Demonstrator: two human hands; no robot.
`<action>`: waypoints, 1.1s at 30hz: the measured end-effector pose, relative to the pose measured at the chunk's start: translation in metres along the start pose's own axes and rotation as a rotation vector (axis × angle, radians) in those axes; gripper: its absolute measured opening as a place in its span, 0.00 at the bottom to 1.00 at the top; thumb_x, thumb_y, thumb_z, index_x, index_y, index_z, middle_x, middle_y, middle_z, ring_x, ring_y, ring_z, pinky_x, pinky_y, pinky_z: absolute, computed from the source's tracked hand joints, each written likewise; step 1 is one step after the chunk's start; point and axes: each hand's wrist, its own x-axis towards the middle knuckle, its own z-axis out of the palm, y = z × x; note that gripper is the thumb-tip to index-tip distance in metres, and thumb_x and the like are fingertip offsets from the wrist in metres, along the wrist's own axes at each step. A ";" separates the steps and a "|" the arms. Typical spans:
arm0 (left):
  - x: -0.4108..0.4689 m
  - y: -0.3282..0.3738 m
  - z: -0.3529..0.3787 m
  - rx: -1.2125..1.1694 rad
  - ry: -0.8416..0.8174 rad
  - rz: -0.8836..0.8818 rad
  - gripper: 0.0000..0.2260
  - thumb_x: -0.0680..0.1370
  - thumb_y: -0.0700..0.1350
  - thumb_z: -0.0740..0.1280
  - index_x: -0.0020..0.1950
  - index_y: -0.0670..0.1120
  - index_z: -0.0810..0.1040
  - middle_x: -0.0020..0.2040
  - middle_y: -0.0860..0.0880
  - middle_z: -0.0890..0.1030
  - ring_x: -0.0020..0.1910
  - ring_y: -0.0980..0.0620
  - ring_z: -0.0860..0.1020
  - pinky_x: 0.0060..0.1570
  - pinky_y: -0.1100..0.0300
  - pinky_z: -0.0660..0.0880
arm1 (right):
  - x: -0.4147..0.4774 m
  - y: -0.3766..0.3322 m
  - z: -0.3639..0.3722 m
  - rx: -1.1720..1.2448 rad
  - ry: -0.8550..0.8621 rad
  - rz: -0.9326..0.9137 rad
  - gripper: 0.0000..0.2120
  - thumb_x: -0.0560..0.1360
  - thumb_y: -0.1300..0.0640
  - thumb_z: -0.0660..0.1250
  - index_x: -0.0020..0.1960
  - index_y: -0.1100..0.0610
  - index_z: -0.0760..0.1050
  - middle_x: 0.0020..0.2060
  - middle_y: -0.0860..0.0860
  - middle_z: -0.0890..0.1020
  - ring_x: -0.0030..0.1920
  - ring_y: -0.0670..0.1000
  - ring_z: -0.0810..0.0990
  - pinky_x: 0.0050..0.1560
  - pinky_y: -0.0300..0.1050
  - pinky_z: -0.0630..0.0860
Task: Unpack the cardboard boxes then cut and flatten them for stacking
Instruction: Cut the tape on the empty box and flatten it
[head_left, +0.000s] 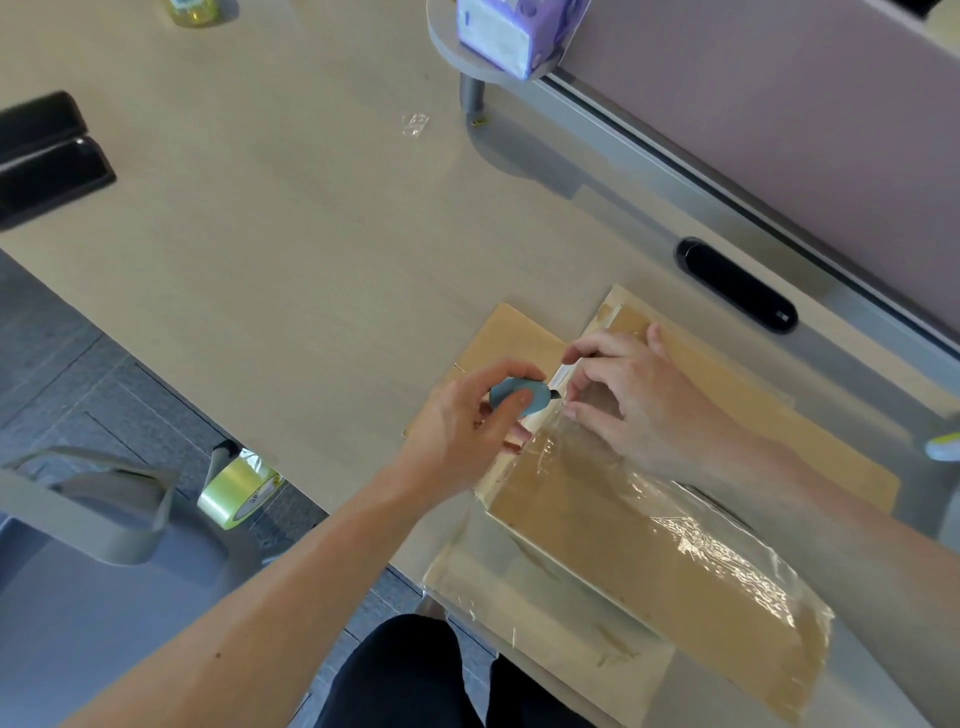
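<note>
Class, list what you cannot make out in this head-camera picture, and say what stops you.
All head view.
1. blue cutter: blade too small, crowded by the right hand.
2. yellow bottle: cut off by the top edge.
3. tape roll: print blurred.
4. clear plastic film: glare masks the cardboard beneath.

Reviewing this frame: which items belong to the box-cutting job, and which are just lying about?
In the job: blue cutter gripped by the left hand; right hand on the clear plastic film; flattened cardboard.

Lying about: tape roll; black case; tissue pack; plastic scrap; yellow bottle.
</note>
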 end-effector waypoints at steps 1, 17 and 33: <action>0.000 0.000 0.000 0.007 0.000 0.007 0.10 0.84 0.41 0.63 0.58 0.52 0.81 0.51 0.50 0.83 0.40 0.48 0.85 0.43 0.49 0.85 | 0.000 0.000 0.000 0.001 0.006 -0.003 0.05 0.78 0.51 0.71 0.44 0.45 0.76 0.58 0.40 0.72 0.62 0.40 0.72 0.77 0.61 0.39; 0.004 -0.001 -0.001 0.177 -0.017 0.204 0.10 0.85 0.40 0.61 0.61 0.49 0.80 0.54 0.46 0.81 0.38 0.50 0.86 0.39 0.49 0.84 | 0.001 -0.001 -0.003 -0.033 0.003 -0.013 0.05 0.78 0.51 0.71 0.45 0.46 0.75 0.59 0.41 0.72 0.59 0.38 0.71 0.76 0.57 0.40; 0.022 0.003 -0.005 0.382 -0.094 0.302 0.09 0.84 0.41 0.62 0.59 0.48 0.81 0.50 0.52 0.80 0.35 0.53 0.83 0.43 0.49 0.81 | 0.002 -0.002 -0.002 0.010 -0.020 0.012 0.07 0.77 0.52 0.72 0.43 0.46 0.75 0.59 0.42 0.72 0.59 0.40 0.73 0.77 0.63 0.40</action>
